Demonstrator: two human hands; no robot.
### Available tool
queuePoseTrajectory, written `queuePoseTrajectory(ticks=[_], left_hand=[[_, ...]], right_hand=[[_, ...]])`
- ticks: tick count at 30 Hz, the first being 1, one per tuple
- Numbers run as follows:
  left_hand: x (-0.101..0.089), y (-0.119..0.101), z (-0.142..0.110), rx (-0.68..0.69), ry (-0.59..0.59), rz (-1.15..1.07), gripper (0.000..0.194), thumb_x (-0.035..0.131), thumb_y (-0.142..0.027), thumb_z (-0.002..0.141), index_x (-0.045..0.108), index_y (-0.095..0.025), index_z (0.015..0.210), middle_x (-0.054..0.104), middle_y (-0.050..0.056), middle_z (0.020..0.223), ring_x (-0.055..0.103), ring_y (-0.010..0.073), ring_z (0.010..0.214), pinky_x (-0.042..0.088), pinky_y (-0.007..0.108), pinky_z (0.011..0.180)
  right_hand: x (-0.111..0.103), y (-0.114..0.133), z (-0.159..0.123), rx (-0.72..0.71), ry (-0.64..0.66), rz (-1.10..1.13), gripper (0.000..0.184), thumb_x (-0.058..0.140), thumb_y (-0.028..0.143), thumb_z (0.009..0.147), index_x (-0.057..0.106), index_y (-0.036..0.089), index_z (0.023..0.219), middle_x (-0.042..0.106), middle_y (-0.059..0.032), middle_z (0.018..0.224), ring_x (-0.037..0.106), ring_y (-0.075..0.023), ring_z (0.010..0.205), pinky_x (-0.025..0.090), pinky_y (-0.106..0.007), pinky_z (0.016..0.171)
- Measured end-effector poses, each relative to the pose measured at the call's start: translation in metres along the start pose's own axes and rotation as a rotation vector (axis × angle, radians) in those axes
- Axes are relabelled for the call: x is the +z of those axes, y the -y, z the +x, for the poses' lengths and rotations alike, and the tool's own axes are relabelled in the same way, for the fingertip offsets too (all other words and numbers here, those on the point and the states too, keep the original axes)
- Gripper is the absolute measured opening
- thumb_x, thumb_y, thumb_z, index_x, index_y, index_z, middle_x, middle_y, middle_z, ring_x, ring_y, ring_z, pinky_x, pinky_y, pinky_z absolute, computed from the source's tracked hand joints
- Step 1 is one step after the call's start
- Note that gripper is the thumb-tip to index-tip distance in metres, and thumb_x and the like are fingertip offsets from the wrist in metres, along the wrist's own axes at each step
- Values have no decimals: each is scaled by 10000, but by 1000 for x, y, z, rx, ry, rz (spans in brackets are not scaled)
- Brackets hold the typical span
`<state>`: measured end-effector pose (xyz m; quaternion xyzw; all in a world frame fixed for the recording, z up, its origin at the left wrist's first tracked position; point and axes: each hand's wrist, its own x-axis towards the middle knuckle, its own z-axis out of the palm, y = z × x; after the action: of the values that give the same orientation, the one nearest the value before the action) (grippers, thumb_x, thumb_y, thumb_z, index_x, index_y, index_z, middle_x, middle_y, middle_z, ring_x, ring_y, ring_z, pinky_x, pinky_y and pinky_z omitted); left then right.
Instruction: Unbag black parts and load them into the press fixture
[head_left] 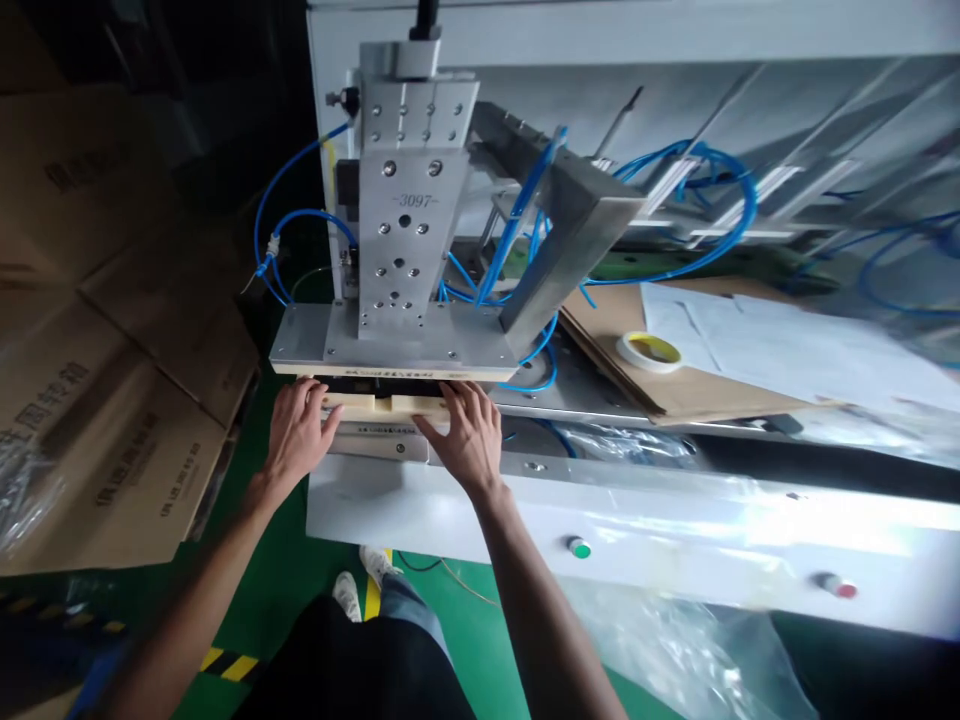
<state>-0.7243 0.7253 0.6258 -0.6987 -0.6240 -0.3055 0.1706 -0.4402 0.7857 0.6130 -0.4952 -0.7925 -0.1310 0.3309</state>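
My left hand point(302, 430) grips the left end of a cream-coloured bar point(358, 404), thumb at its front and fingers over the top. At the bar's right end, my right hand point(469, 435) holds it in the same way. The bar has a notch near its middle and lies level just under the upper plate point(397, 350) of a metal press point(405, 215) marked 3097. Something dark shows behind the bar, partly hidden by the plate. Below it a metal lower block point(379, 443) sits on the machine's front edge.
Cardboard boxes point(161, 425) are stacked at the left. To the right lie cardboard sheets point(660, 390) with papers and a tape roll point(649, 352). Blue air hoses loop around the press. The front panel carries a green button point(579, 547) and a red button point(846, 590).
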Motion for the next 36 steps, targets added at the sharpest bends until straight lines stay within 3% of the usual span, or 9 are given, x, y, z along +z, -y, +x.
queuePoseTrajectory(ticks=[7, 12, 16, 20, 23, 27, 31, 33, 36], left_hand=[[-6, 15, -4, 16, 35, -87, 430, 516, -451, 1080, 645, -113, 1312, 692, 238, 1331, 661, 381, 1253, 533, 542, 1067], [-5, -2, -50, -95, -267, -289, 492, 677, -399, 1012, 597, -111, 1402, 609, 263, 1464, 565, 375, 1422, 486, 551, 1178], [3, -68, -109, 24, -272, -456, 381, 710, -263, 988, 618, -141, 1338, 703, 183, 1220, 681, 313, 1185, 575, 480, 1028], [15, -165, -146, 390, 115, -679, 250, 613, -247, 1048, 642, -198, 1292, 756, 102, 1107, 728, 238, 1034, 613, 387, 912], [31, -227, -153, 587, 278, -693, 331, 580, -263, 1066, 629, -212, 1389, 772, 107, 1280, 721, 261, 1203, 602, 428, 1011], [64, -279, -150, 619, 211, -589, 472, 551, -230, 1075, 544, -225, 1546, 723, 103, 1458, 661, 295, 1358, 561, 482, 1097], [100, -298, -168, 544, 60, -428, 716, 673, -235, 1029, 391, -251, 1688, 756, 100, 1412, 708, 281, 1268, 527, 440, 1158], [112, -300, -189, 520, -20, -367, 742, 747, -220, 980, 458, -285, 1660, 775, 82, 1377, 725, 282, 1232, 471, 431, 1253], [115, -302, -218, 377, 17, -284, 800, 774, -191, 945, 445, -320, 1663, 647, 62, 1579, 621, 337, 1434, 424, 481, 1336]], right_hand=[[-8, 10, 2, 82, 52, 35, 626, 656, 568, 1007, 620, 157, 1477, 692, -184, 1451, 526, -361, 1460, 439, -522, 1177], [-45, 53, -68, 203, -64, 96, 456, 590, 288, 1040, 591, 147, 1474, 701, -182, 1392, 528, -311, 1456, 475, -485, 1164], [-82, 85, -170, 116, -116, 181, 248, 577, 143, 1028, 697, 225, 1229, 761, -68, 1056, 688, -199, 1029, 565, -363, 895], [-118, 64, -245, 266, -197, 97, 180, 664, 139, 992, 742, 252, 1110, 717, -58, 984, 677, -200, 929, 569, -369, 823], [-139, 13, -273, 400, -295, -52, 98, 687, 288, 1014, 758, 242, 1063, 702, -79, 987, 677, -213, 907, 584, -380, 795], [-171, -95, -303, 619, -411, -278, 209, 631, 340, 1035, 772, 281, 1177, 737, -91, 1088, 707, -229, 983, 606, -407, 871], [-212, -253, -335, 845, -496, -310, 376, 531, 406, 1043, 713, 199, 1300, 724, -157, 1198, 694, -280, 1094, 596, -488, 959], [-233, -342, -348, 956, -515, -290, 458, 490, 450, 1022, 700, 148, 1294, 721, -183, 1171, 696, -289, 1021, 602, -497, 926], [-257, -464, -359, 1095, -532, -261, 582, 475, 476, 952, 670, 77, 1328, 704, -232, 1167, 689, -322, 997, 586, -541, 950]])
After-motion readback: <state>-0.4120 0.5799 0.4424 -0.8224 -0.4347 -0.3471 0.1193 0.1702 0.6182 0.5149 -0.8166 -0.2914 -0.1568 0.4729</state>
